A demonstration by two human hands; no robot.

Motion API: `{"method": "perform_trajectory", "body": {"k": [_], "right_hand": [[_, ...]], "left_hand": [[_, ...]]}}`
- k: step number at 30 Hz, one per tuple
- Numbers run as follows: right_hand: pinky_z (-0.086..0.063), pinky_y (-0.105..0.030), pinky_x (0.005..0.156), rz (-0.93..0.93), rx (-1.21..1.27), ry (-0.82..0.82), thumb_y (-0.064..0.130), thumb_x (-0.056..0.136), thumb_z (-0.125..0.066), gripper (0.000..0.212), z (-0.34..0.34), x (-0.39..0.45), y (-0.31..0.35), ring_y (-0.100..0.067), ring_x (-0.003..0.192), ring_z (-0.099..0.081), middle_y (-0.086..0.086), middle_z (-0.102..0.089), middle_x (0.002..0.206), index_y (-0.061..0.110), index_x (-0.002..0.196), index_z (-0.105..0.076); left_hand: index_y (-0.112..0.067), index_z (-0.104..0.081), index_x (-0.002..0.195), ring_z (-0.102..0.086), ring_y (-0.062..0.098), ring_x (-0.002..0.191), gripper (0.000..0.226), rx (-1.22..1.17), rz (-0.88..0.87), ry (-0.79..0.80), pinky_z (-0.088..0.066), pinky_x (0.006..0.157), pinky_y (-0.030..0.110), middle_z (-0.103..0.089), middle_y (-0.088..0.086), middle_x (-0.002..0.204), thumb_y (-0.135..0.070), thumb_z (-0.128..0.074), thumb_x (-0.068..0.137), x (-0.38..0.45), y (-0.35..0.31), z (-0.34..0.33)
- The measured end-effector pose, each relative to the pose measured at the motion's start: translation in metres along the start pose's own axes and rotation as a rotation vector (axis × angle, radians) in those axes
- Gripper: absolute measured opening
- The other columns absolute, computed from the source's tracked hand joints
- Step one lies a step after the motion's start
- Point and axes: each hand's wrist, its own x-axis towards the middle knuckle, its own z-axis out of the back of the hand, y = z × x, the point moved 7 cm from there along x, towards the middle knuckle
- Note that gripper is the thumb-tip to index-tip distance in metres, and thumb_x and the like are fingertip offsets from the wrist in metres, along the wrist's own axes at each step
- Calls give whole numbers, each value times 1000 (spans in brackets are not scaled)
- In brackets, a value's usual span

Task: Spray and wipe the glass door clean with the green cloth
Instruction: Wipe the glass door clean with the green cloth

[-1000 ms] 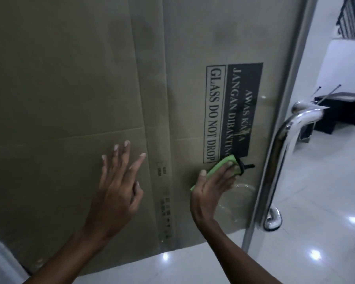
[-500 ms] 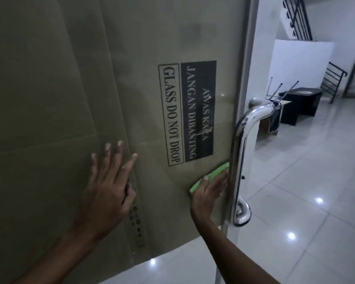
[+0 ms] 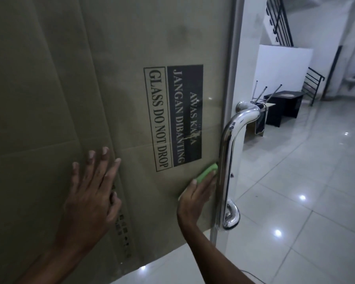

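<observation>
Fingers of the left hand (image 3: 90, 193) are spread flat on the glass door (image 3: 131, 48), lower left of the frame. At lower centre, the green cloth (image 3: 206, 172) is pressed against the glass by the right hand (image 3: 197, 196), just beside the metal handle (image 3: 226, 160).

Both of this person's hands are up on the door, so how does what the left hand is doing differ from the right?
The left hand lies flat and bare on the glass door, fingers spread, holding nothing. The right hand presses a folded green cloth against the glass. The left hand sits mid-panel; the right works beside the shiny curved metal handle. Both point fingers upward against the same pane.
</observation>
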Motion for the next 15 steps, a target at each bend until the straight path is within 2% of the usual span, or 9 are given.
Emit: {"method": "perform_trajectory", "body": {"k": [2, 4, 5, 7, 9, 11, 13, 15], "right_hand": [[-8, -32, 126, -162, 66, -2, 37, 107, -31, 63, 2, -13, -15, 3, 144, 0, 0, -2, 170, 33, 155, 9], [0, -32, 126, -259, 120, 14, 36, 109, -30, 62, 0, -10, -8, 2, 142, 7, 6, 7, 169, 32, 157, 9], [7, -31, 125, -251, 116, 25, 34, 110, -30, 61, -2, -6, 6, 1, 143, 14, 11, 13, 166, 33, 157, 10], [15, -36, 125, -18, 68, 66, 38, 108, -29, 63, -8, -5, 51, -9, 150, 27, 12, 23, 165, 36, 158, 10], [15, -39, 126, 333, -1, 162, 35, 106, -34, 68, -20, -16, 92, -20, 155, 23, 5, 15, 170, 28, 162, 3], [9, -46, 127, 536, -104, 226, 30, 105, -37, 69, -26, -18, 99, -27, 156, 19, 1, 9, 171, 25, 163, -1], [-2, -50, 128, 548, -135, 203, 30, 105, -36, 68, -22, -7, 80, -27, 157, 15, 2, 8, 171, 29, 163, 0], [-4, -46, 128, 368, -84, 164, 34, 106, -33, 67, -12, -1, 49, -18, 157, 14, 8, 11, 171, 39, 161, 5]], "left_hand": [[-6, -37, 151, -12, 34, 153, 73, 14, -12, -5, -18, 119, 63, -19, 14, 164, -22, -45, 80, 0, 1, 0], [-6, -36, 151, -13, 35, 153, 72, 38, -24, -4, -18, 119, 63, -19, 14, 164, -22, -44, 81, 0, 1, 0], [-6, -35, 152, -13, 35, 153, 73, 54, -25, -2, -18, 119, 63, -19, 15, 164, -22, -44, 81, 0, 0, -2], [-5, -34, 152, -13, 36, 153, 75, 76, -13, 5, -17, 119, 63, -18, 15, 164, -21, -46, 80, -2, -1, -6], [-5, -32, 153, -13, 36, 153, 76, 79, 2, 6, -16, 119, 63, -19, 16, 164, -22, -47, 80, -3, -3, -7], [-5, -31, 153, -15, 36, 152, 75, 89, -2, 5, -16, 120, 63, -19, 16, 164, -24, -43, 82, -4, -4, -8], [-5, -31, 153, -16, 36, 152, 74, 96, -4, 3, -16, 119, 63, -20, 16, 164, -25, -40, 83, -5, -3, -8], [-5, -32, 153, -16, 36, 152, 73, 96, 2, 0, -17, 119, 63, -21, 15, 164, -24, -40, 83, -4, -3, -9]]}}
